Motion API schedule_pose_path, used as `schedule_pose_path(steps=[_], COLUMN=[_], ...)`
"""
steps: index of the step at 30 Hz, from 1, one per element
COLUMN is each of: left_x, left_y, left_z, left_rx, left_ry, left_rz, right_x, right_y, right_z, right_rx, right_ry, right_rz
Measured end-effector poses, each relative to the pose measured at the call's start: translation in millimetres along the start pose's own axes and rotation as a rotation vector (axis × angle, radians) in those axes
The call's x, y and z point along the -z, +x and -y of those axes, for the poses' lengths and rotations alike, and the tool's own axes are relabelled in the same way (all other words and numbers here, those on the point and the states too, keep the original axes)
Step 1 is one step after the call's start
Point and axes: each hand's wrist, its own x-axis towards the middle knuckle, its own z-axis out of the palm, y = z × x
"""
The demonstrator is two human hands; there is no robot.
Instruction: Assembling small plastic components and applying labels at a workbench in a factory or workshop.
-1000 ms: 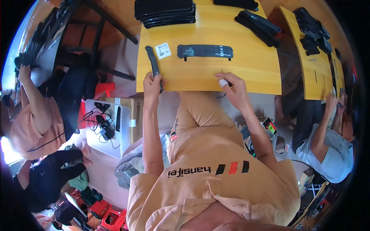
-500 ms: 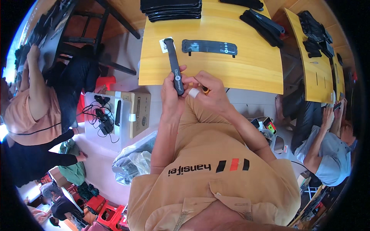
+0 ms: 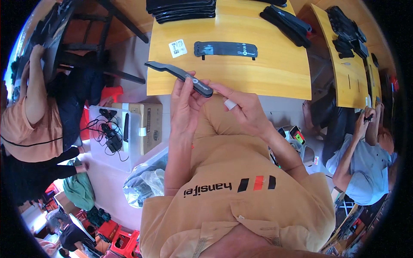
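Observation:
My left hand [image 3: 185, 105] is closed round a narrow dark grey strap [image 3: 172, 70] with a light print, its rounded end toward me and its long tail slanting up to the left above the table. My right hand [image 3: 249, 112] has its fingertips at the strap's rounded end. Its other fingers are curled, and what they hold, if anything, is hidden. White tape [image 3: 230, 104] is wrapped round one of its digits. Farther off on the yellow table [image 3: 275, 73] lies a wide flat black band [image 3: 226, 49] with two small tabs. Beside it is a white printed label [image 3: 177, 48].
A stack of black bands [image 3: 183, 10] sits at the table's far left, more bands [image 3: 286, 26] at the far right. On the left, a clear bin [image 3: 97, 142] of black cables stands by a cardboard box [image 3: 151, 129]. People work at tables on both sides.
The strap has swung from nearly upright to slanting left, uncovering the label. My right hand has turned and shifted right; the yellow-and-black object seen in it earlier no longer shows.

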Motion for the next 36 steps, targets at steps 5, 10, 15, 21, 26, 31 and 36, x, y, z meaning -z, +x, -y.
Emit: schedule_pose_path(steps=[5,10,15,21,26,31,36], left_x=[-4.5,-1.4,-5.5,-6.1,-6.3,-14.8,-20.0], left_y=[-0.8,0.3,-1.5,-2.5,-3.1,-6.4,-8.2], left_z=[-2.8,0.7,0.9,1.3,3.5,3.8,7.4], left_rx=[-0.064,-0.121,-0.165,-0.189,-0.214,-0.337,-0.378], left_ry=[0.081,0.197,0.263,0.313,0.339,0.468,0.476], left_rz=[-0.038,-0.030,-0.072,-0.108,-0.132,-0.174,-0.190], right_x=[2.1,1.8,2.7,3.5,2.6,4.7,5.1], right_y=[-3.8,-1.8,0.8,0.6,-0.5,0.1,-0.3], right_z=[0.0,3.8,5.3,4.1,2.6,3.8,5.0], right_rx=[-0.036,-0.054,-0.075,-0.069,-0.034,-0.039,-0.148], right_ry=[-0.159,-0.135,-0.120,-0.177,-0.232,-0.295,-0.287], right_rz=[0.053,0.066,0.107,0.128,0.104,0.118,0.130])
